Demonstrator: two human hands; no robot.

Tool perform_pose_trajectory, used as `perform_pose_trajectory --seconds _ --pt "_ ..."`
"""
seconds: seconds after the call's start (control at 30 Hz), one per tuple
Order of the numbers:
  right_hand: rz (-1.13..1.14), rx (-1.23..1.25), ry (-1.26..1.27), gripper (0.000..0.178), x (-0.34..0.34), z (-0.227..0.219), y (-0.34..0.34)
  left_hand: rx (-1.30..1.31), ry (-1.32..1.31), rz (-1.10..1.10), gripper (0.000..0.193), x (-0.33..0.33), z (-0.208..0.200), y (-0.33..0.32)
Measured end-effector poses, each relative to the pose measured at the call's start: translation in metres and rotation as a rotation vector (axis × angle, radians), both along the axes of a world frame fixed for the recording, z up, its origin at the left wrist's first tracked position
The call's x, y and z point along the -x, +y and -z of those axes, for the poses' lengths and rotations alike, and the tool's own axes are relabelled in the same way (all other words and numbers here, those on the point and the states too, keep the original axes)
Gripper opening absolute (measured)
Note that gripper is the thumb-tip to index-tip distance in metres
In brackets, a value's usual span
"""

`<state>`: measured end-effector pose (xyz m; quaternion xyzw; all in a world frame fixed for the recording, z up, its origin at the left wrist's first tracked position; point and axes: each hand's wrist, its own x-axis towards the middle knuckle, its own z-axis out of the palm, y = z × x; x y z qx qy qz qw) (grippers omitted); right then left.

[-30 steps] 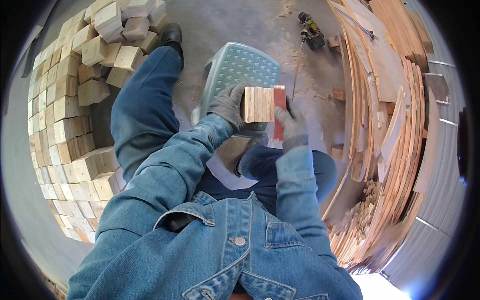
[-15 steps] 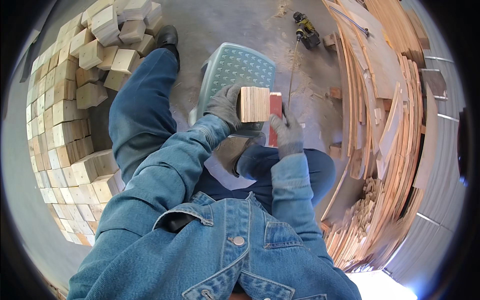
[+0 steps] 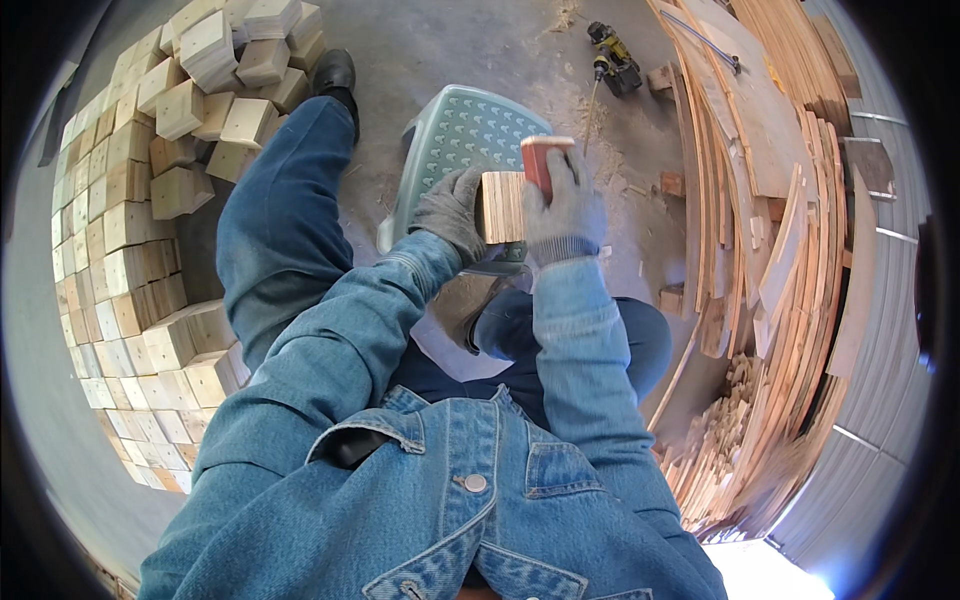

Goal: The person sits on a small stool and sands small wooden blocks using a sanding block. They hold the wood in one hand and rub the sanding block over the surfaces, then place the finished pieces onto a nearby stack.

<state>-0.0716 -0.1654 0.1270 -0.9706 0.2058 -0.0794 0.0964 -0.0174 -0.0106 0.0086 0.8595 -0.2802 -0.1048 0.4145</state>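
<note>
Along the right side of the floor: long boards and sheets, pale wood, stacked lengthwise, with a heap of thin strips at the near end. Along the left side: stacked wood blocks, squared, in tight rows; those at the far end lie loose and tilted. Centre: one stool, pale green-grey plastic, its top patterned with small raised marks, standing between the person's legs. Beyond it, to the right: one power drill, black and yellow, lying on the floor, long bit fitted. Two hands, grey-gloved: left hand, fingers closed around the left side of the layered block, far fingertips hidden; right hand, fingers wrapped over the right side of the red piece. One layered block, striped end face upward, held over the stool's near part. One red piece, flat-sided, pale upper edge, tilted at the layered block's far right corner; whether the two touch cannot be told.
</note>
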Motion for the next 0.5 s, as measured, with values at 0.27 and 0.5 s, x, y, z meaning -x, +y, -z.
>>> perform_pose_trajectory --seconds 0.27,0.5 --pt "-0.039 0.063 -0.052 0.065 -0.002 0.01 -0.004 0.002 -0.028 0.023 0.109 -0.002 0.002 -0.003" --pt "-0.101 -0.029 -0.048 0.064 0.087 -0.006 0.05 0.061 -0.007 0.011 0.113 -0.003 0.024 0.001"
